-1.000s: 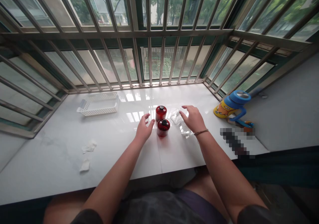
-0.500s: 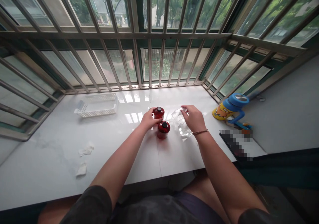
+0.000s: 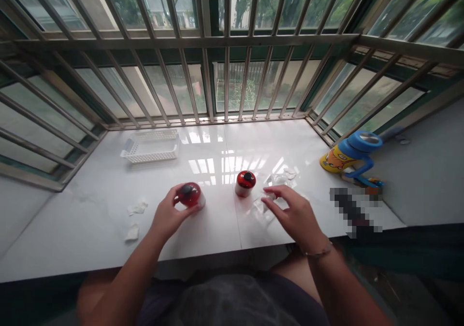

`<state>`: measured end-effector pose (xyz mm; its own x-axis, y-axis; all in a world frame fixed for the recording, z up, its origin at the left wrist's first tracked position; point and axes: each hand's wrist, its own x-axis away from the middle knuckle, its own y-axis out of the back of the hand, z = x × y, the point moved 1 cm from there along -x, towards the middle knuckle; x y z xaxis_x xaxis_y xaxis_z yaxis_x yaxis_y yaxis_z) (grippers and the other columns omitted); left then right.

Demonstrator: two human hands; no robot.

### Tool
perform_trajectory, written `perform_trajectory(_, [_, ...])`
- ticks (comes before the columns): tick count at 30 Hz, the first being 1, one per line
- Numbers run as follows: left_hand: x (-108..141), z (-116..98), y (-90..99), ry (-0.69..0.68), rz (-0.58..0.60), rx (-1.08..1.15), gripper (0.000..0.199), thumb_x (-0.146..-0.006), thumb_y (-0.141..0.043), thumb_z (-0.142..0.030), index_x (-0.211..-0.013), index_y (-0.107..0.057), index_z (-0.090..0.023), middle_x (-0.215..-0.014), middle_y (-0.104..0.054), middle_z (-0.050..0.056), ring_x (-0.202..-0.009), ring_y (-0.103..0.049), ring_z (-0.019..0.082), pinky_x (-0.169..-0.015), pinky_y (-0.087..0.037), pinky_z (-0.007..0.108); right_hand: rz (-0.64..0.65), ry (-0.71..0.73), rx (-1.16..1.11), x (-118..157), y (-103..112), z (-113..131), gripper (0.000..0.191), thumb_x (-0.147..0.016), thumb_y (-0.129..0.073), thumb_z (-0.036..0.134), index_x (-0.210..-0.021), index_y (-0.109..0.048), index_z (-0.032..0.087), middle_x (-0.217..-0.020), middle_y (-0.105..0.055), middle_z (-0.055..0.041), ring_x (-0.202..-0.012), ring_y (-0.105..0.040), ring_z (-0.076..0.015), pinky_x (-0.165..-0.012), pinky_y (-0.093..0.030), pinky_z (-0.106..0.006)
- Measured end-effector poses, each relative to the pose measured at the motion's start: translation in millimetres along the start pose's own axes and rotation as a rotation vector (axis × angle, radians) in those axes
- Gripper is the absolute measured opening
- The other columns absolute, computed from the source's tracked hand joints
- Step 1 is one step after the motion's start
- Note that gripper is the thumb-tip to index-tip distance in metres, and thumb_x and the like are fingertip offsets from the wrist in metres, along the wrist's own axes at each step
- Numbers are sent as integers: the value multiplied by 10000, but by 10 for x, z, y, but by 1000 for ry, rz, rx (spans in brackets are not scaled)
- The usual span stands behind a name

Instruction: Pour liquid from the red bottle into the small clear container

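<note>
A: Report the state of the left hand (image 3: 167, 216).

B: It is closed around a red jar (image 3: 190, 195) with a black knob on its lid. The jar is at the near-left part of the white worktop (image 3: 90, 210), just left of the seam between the slabs. Whether its base touches the surface cannot be told.

A: And the right hand (image 3: 293, 215)?

B: Its fingers are spread and loosely curled, with the fingertips (image 3: 267, 191) on a crumpled clear plastic wrapper (image 3: 270, 195). They are not clamped on it.

A: Locate the second red jar (image 3: 245, 183).

B: It stands upright on the worktop, between the two hands, just left of the wrapper and well apart from the held jar.

A: Surrounding items?

B: A white slotted basket (image 3: 151, 146) lies far left, near the window bars. Two white scraps (image 3: 135, 219) lie left of the left hand. A yellow and blue cup (image 3: 350, 153) stands at the right edge.
</note>
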<state>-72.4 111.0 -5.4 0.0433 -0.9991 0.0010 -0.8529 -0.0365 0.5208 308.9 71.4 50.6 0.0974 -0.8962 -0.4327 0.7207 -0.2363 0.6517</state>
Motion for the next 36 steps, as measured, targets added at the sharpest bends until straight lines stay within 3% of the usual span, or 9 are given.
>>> perform_trajectory(6, [530,369,158,120,-8,13,768,-736,-927,-556,-1368,-577,-296,-1350,-724,71,-1179,-757,314,-1070,-618,504,147,60,-70,375,-702,119,184,-1040,-667,348,-1215,-683,294,-1044,-766,-69,-927,-730,-277,-828,-631,-463])
perform_trajectory(10, [648,418,152,111,-75,-66,772,-741,-916,-573,-1382,-572,-315,-1377,-706,68,-1221,-735,336,-1084,-603,534,183,136,-35,390,-949,178,164,-1056,-635,300,-1217,-664,294,-1049,-758,-78,-976,-727,-291,-859,-621,-493])
perform_trajectory(16, [700,482,120,9,-107,-87,961,-717,-933,-566,-1518,-476,-294,-1561,-590,132,-1398,-635,382,-1199,-518,595,227,202,-12,208,-846,282,431,-956,-793,439,-1324,-633,284,-1197,-733,-114,-1101,-705,-332,-935,-617,-538])
perform_trajectory(18, [742,497,151,-28,-139,-64,1034,-700,-949,-558,-1558,-440,-284,-1618,-534,150,-1465,-573,395,-1227,-491,607,147,209,10,81,-749,262,383,-981,-759,416,-1326,-648,291,-1243,-715,-123,-1152,-680,-336,-990,-598,-551])
perform_trajectory(21, [854,472,262,-34,-273,-47,914,-762,-895,-578,-1523,-480,-286,-1597,-555,138,-1436,-595,386,-1167,-554,590,-8,156,143,-188,-652,122,303,-1028,-653,332,-1327,-673,282,-1315,-681,-145,-1215,-633,-359,-1054,-551,-590])
perform_trajectory(24, [1020,408,444,30,-415,-108,650,-847,-788,-621,-1374,-600,-291,-1441,-680,101,-1193,-735,349,-909,-675,484,28,71,239,-485,-657,-89,308,-1010,-628,324,-1303,-692,256,-1261,-697,-152,-1153,-649,-370,-983,-572,-578])
perform_trajectory(26, [1149,385,593,77,-442,-218,459,-900,-703,-639,-1210,-687,-302,-1267,-761,60,-1019,-773,314,-776,-659,414,82,50,236,-648,-689,-198,250,-1000,-613,310,-1221,-717,255,-1133,-724,-122,-1037,-683,-333,-905,-596,-521])
perform_trajectory(30, [1410,521,918,209,-419,-453,323,-914,-612,-639,-983,-759,-360,-973,-815,-21,-859,-779,288,-753,-593,380,85,35,221,-877,-735,-242,187,-1003,-590,301,-1118,-726,244,-1075,-720,-98,-944,-697,-281,-828,-588,-442])
perform_trajectory(36, [1701,1032,1343,422,-304,-516,306,-800,-564,-750,-770,-719,-487,-753,-781,-160,-752,-775,288,-718,-590,413,95,59,211,-1231,-927,-111,189,-1006,-615,272,-1162,-714,231,-1136,-712,-96,-994,-693,-262,-879,-569,-401])
